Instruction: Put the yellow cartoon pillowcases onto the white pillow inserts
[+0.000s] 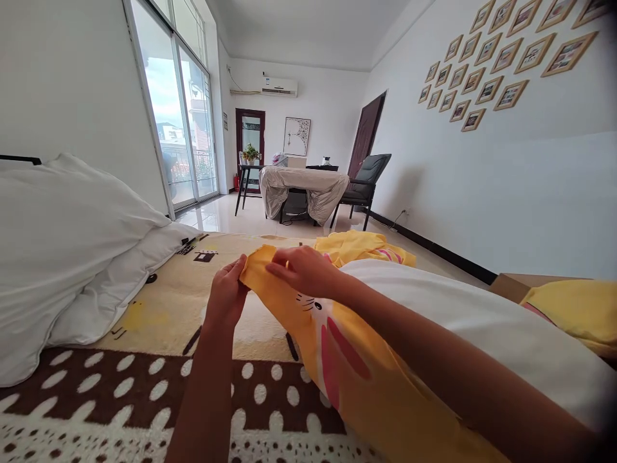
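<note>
A yellow bedding cover (284, 305) printed with a white rabbit and pink ears stretches from the blanket towards the lower right. My left hand (228, 289) is closed on its far left corner, thumb uppermost. Just to the right, my right hand (308, 269) rests on the same edge with its fingers curled against the cloth; some fingertips are hidden. Beside my right forearm lies a white quilt (419, 292). Another bunched yellow cloth (361, 247) with pink marks sits behind my right hand.
Underneath is a cream and brown patterned blanket (168, 315). White bedding (77, 238) is heaped at the left. A yellow fabric bundle (573, 312) lies by a cardboard box (515, 286) at the right. Beyond stand a covered table (308, 180) and a black chair (369, 183).
</note>
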A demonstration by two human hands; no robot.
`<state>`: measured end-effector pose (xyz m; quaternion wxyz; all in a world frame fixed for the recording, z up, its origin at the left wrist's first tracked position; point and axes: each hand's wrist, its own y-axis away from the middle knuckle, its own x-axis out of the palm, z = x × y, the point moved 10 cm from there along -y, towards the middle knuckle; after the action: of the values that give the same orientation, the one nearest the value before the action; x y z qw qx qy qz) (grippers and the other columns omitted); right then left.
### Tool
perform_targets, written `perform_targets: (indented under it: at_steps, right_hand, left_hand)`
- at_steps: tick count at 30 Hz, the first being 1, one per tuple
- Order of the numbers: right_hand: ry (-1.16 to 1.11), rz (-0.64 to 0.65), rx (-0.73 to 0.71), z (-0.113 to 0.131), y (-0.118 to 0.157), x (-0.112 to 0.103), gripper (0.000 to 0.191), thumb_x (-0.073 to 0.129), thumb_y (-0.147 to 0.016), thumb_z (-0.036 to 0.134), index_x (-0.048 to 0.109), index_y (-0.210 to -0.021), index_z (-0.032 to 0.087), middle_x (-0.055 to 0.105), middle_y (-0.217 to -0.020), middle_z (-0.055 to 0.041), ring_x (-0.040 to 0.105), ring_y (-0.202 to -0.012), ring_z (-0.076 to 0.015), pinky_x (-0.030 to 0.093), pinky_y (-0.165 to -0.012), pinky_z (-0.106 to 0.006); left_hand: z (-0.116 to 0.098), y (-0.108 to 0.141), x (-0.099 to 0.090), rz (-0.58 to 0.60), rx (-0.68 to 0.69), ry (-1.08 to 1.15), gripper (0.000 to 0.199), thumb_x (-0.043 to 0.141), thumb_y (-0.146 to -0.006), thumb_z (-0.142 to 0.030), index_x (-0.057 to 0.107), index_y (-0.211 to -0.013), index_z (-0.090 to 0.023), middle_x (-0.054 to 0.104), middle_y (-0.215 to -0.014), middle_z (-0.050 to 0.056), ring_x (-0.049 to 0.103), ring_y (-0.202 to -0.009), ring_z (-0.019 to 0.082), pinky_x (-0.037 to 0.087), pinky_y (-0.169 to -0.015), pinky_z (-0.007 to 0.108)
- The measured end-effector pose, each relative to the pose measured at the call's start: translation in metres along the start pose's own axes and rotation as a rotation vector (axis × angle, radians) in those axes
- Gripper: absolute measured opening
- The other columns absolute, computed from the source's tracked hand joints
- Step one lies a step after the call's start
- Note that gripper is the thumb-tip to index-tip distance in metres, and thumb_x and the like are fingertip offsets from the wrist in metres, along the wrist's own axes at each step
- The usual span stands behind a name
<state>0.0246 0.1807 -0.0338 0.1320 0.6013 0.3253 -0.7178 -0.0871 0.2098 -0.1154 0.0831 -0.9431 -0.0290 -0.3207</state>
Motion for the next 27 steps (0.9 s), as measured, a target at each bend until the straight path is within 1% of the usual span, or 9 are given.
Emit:
perform_targets:
  at_steps: [2, 5, 9, 13, 15, 17, 19, 22, 27]
  right_hand:
    - [0.074, -0.032, -0.051, 0.024, 0.01, 0.004, 0.035, 0.044, -0.09, 0.047, 0.06, -0.095, 0.016, 0.066, -0.086, -0.0086, 0.059, -0.074, -0.0187, 0.035, -0.061, -0.027]
    - [0.231, -0.13, -0.085, 0.048, 0.022, 0.008, 0.028, 0.047, -0.087, 0.035, 0.057, -0.099, 0.012, 0.064, -0.087, -0.0124, 0.058, -0.074, -0.0212, 0.037, -0.06, -0.029]
    - [0.215, -0.174, -0.032, 0.047, 0.023, 0.009, 0.019, 0.042, -0.085, 0.018, 0.058, -0.094, 0.013, 0.065, -0.083, -0.0096, 0.059, -0.07, -0.0204, 0.037, -0.057, -0.028]
    - [-0.038, -0.172, 0.054, 0.019, 0.016, 0.004, 0.02, 0.043, -0.087, 0.019, 0.062, -0.088, 0.016, 0.067, -0.079, -0.0055, 0.058, -0.066, -0.0167, 0.035, -0.059, -0.026]
    - [-0.248, -0.195, 0.052, 0.008, 0.014, 0.001, 0.018, 0.046, -0.087, 0.02, 0.063, -0.084, 0.016, 0.065, -0.075, -0.003, 0.055, -0.066, -0.0135, 0.035, -0.06, -0.023]
    - [-0.457, -0.207, 0.017, 0.003, 0.012, 0.0, 0.015, 0.049, -0.085, 0.019, 0.063, -0.081, 0.015, 0.06, -0.069, 0.0006, 0.05, -0.062, -0.01, 0.034, -0.059, -0.021]
    - [-0.608, -0.215, -0.01, 0.001, 0.013, -0.001, 0.012, 0.053, -0.083, 0.019, 0.063, -0.076, 0.015, 0.055, -0.062, 0.0036, 0.045, -0.057, -0.0076, 0.033, -0.056, -0.02]
    - [-0.678, -0.228, 0.012, -0.002, 0.014, -0.003, 0.013, 0.061, -0.078, 0.022, 0.061, -0.067, 0.015, 0.049, -0.056, 0.0055, 0.041, -0.055, -0.0063, 0.031, -0.054, -0.02]
    - [-0.677, -0.256, 0.118, -0.007, 0.021, -0.005, 0.01, 0.068, -0.071, 0.023, 0.061, -0.068, 0.015, 0.055, -0.059, 0.0048, 0.046, -0.055, -0.0067, 0.033, -0.052, -0.02]
  left_hand:
    - [-0.002, 0.007, 0.007, -0.004, 0.009, -0.036, 0.02, 0.071, -0.068, -0.03, 0.063, -0.072, -0.012, 0.06, -0.061, 0.0, 0.055, -0.057, 0.011, 0.041, -0.052, 0.02]
    - [-0.008, 0.015, 0.011, -0.04, 0.067, -0.113, 0.025, 0.076, -0.062, -0.033, 0.063, -0.069, -0.012, 0.057, -0.057, -0.002, 0.053, -0.059, 0.01, 0.041, -0.056, 0.019]
    - [-0.017, 0.018, 0.016, -0.003, 0.161, -0.267, 0.029, 0.075, -0.063, -0.037, 0.062, -0.062, -0.012, 0.051, -0.055, -0.003, 0.043, -0.055, 0.008, 0.036, -0.054, 0.02]
    - [-0.024, 0.016, 0.021, 0.099, 0.243, -0.275, 0.022, 0.066, -0.071, -0.036, 0.063, -0.07, -0.015, 0.054, -0.065, 0.0, 0.045, -0.062, 0.011, 0.035, -0.055, 0.022]
    - [-0.034, 0.017, 0.024, 0.134, 0.369, -0.317, 0.021, 0.064, -0.071, -0.03, 0.066, -0.088, -0.018, 0.062, -0.088, 0.003, 0.053, -0.082, 0.016, 0.039, -0.064, 0.023]
    - [-0.039, 0.02, 0.03, 0.196, 0.475, -0.418, 0.037, 0.062, -0.071, -0.026, 0.063, -0.108, -0.022, 0.06, -0.114, 0.004, 0.051, -0.104, 0.02, 0.04, -0.079, 0.026]
    - [-0.03, 0.02, 0.039, 0.325, 0.469, -0.474, 0.042, 0.059, -0.074, -0.025, 0.06, -0.116, -0.023, 0.056, -0.124, 0.005, 0.049, -0.111, 0.023, 0.038, -0.09, 0.03]
    - [-0.015, 0.02, 0.044, 0.477, 0.383, -0.447, 0.029, 0.054, -0.079, -0.024, 0.064, -0.106, -0.02, 0.064, -0.102, 0.005, 0.055, -0.093, 0.022, 0.041, -0.085, 0.031]
    - [-0.01, 0.018, 0.04, 0.512, 0.302, -0.485, 0.016, 0.063, -0.079, -0.032, 0.065, -0.083, -0.016, 0.057, -0.075, 0.001, 0.05, -0.072, 0.016, 0.041, -0.069, 0.025]
